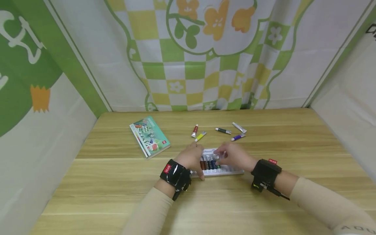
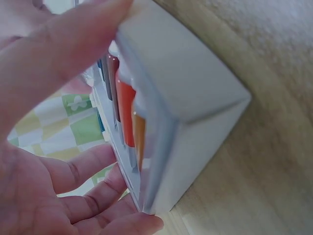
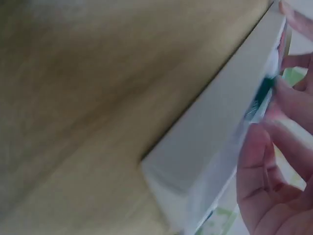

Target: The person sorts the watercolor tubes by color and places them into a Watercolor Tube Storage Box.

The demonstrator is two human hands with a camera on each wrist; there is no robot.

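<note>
A white plastic tray (image 1: 232,170) lies on the wooden table (image 1: 117,182), with several paint tubes (image 1: 209,162) side by side in its slots. My left hand (image 1: 197,160) grips the tray's left end; in the left wrist view its thumb (image 2: 73,39) lies over one edge of the tray (image 2: 195,98) and its fingers (image 2: 98,196) curl at the other, beside red and orange tubes (image 2: 127,105). My right hand (image 1: 221,156) hovers over the tray's middle and pinches a tube there. In the right wrist view its fingertips (image 3: 288,98) touch a green tube (image 3: 265,88) at the tray's rim (image 3: 210,127).
Several loose tubes lie behind the tray: red (image 1: 195,130), yellow (image 1: 200,136), dark green (image 1: 223,131), silver (image 1: 239,127) and purple (image 1: 238,137). A teal booklet (image 1: 149,136) lies at the back left. Patterned cloth walls (image 1: 188,58) close in three sides.
</note>
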